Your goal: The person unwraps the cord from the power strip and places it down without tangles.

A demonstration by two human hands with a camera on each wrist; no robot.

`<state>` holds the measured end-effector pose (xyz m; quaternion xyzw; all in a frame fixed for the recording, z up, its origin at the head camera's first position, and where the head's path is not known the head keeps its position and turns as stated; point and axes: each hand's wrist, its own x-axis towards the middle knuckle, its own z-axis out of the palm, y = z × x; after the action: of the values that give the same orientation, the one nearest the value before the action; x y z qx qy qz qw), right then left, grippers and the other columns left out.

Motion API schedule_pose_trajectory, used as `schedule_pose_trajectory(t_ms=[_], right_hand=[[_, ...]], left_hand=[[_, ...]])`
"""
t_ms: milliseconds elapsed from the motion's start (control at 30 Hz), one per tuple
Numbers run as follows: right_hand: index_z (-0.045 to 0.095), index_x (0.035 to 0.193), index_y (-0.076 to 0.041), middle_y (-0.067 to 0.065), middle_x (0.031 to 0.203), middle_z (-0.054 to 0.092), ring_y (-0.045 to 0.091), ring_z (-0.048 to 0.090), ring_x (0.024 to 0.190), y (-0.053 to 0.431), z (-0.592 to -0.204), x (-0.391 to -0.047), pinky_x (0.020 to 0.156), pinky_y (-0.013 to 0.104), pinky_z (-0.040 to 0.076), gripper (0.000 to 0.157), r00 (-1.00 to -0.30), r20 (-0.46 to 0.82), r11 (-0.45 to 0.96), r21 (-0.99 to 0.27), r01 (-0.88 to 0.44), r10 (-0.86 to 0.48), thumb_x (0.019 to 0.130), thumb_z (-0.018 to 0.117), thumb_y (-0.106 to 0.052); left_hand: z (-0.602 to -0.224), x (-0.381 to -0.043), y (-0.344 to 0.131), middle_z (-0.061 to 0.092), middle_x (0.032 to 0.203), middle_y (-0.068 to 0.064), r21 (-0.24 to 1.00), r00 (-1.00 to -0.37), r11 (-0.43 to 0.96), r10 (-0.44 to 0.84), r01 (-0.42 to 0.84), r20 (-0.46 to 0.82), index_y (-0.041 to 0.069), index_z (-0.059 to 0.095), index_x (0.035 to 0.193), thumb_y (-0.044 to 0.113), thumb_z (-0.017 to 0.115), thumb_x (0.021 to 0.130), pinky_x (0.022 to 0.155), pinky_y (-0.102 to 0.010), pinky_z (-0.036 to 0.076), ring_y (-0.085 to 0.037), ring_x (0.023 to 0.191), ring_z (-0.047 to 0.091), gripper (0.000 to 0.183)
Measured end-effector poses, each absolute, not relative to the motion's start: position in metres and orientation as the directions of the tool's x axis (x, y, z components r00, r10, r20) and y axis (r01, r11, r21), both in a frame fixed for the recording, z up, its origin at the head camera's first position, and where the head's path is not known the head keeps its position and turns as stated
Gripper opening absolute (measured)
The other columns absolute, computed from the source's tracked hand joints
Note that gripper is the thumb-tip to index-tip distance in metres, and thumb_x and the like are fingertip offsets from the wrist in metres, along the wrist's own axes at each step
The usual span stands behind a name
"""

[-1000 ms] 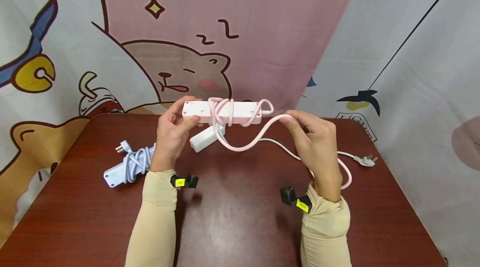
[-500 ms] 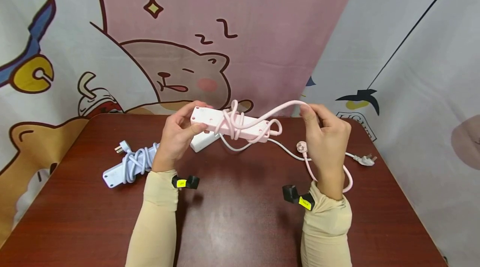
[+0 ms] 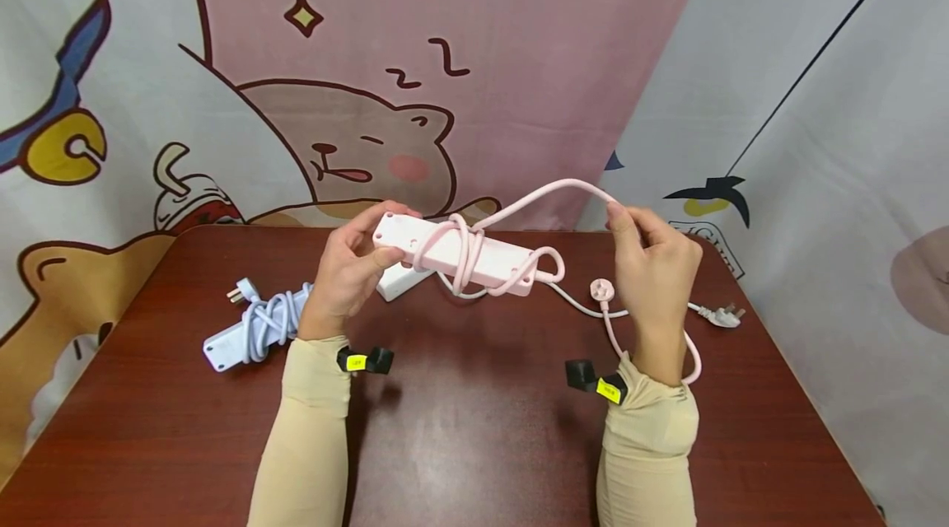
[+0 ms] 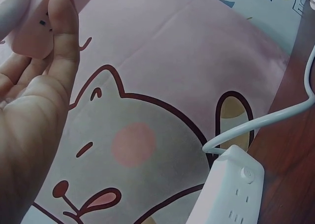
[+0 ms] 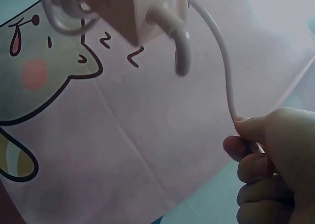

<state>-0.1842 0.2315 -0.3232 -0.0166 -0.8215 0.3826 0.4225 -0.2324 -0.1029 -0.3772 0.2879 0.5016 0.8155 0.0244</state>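
My left hand [image 3: 344, 276] grips one end of a pink power strip [image 3: 497, 257], thumb on the near side, and holds it above the table. Several turns of pink cord [image 3: 465, 251] are wound about the strip's middle. From there the cord arches up to the right, where my right hand [image 3: 656, 280] pinches it between thumb and fingertips. In the right wrist view the pinched cord [image 5: 226, 71] runs down from behind the strip [image 5: 120, 12]. Past that hand the cord hangs to the table, ending in a pink plug [image 3: 602, 291].
A blue power strip [image 3: 230, 346] wrapped in its own cord lies on the table at left. Behind the held strip lies a white power strip [image 3: 399, 280]; its cord runs right to a white plug [image 3: 719, 317]. A printed curtain [image 3: 534, 58] stands behind the table [image 3: 460, 428].
My right hand has moved right and slightly up, drawing the cord from a low sag over the strip into a raised arch behind it. The strip's right end has tilted down.
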Motion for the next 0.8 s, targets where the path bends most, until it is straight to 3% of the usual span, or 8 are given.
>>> schedule_pose_trajectory(t_ms=[167,333,400,533,800], right_hand=[[0.080,0.086,-0.005,0.010,0.060,0.062,-0.005,0.035,0.053,0.236,-0.326,-0.186,0.053,0.017,0.025,0.032,-0.667,0.660,0.729,-0.636,-0.252,0.346,0.098,0.069,-0.033],[0.082,0.087,-0.007,-0.007,0.055,0.052,-0.004,0.034,0.053,0.239,-0.329,-0.189,0.053,0.020,0.024,0.030,-0.695,0.628,0.746,-0.636,-0.198,0.351,0.097,0.070,-0.033],[0.082,0.089,-0.007,-0.005,0.054,0.054,-0.003,0.034,0.053,0.239,-0.330,-0.190,0.054,0.021,0.024,0.029,-0.707,0.614,0.752,-0.634,-0.180,0.349,0.097,0.071,-0.033],[0.082,0.092,-0.007,0.012,0.059,0.062,-0.002,0.035,0.055,0.240,-0.333,-0.191,0.055,0.021,0.026,0.029,-0.732,0.590,0.759,-0.632,-0.155,0.342,0.097,0.070,-0.032],[0.083,0.096,-0.009,0.013,0.066,0.070,0.016,0.048,0.060,0.243,-0.337,-0.193,0.055,0.024,0.031,0.030,-0.792,0.517,0.775,-0.625,-0.091,0.324,0.098,0.068,-0.035]], left_hand=[[-0.377,-0.233,-0.103,0.066,0.127,-0.009,0.810,-0.825,-0.537,0.330,0.237,0.459,0.002,0.059,0.130,0.000,0.072,0.092,0.082,-0.025,0.060,-0.017,0.104,0.063,0.041],[-0.378,-0.234,-0.103,0.066,0.127,-0.009,0.793,-0.818,-0.558,0.320,0.244,0.477,0.003,0.060,0.130,-0.006,0.068,0.092,0.086,-0.025,0.060,-0.017,0.105,0.064,0.040],[-0.379,-0.234,-0.103,0.066,0.127,-0.009,0.789,-0.817,-0.563,0.316,0.248,0.482,0.002,0.060,0.130,-0.007,0.068,0.092,0.086,-0.025,0.059,-0.017,0.106,0.064,0.040],[-0.379,-0.235,-0.103,0.066,0.127,-0.010,0.780,-0.819,-0.577,0.308,0.244,0.484,0.002,0.059,0.130,-0.006,0.068,0.092,0.085,-0.027,0.060,-0.018,0.106,0.064,0.039],[-0.378,-0.235,-0.104,0.066,0.127,-0.010,0.756,-0.826,-0.604,0.273,0.252,0.493,0.002,0.059,0.131,0.002,0.073,0.092,0.088,-0.030,0.061,-0.018,0.106,0.064,0.041]])
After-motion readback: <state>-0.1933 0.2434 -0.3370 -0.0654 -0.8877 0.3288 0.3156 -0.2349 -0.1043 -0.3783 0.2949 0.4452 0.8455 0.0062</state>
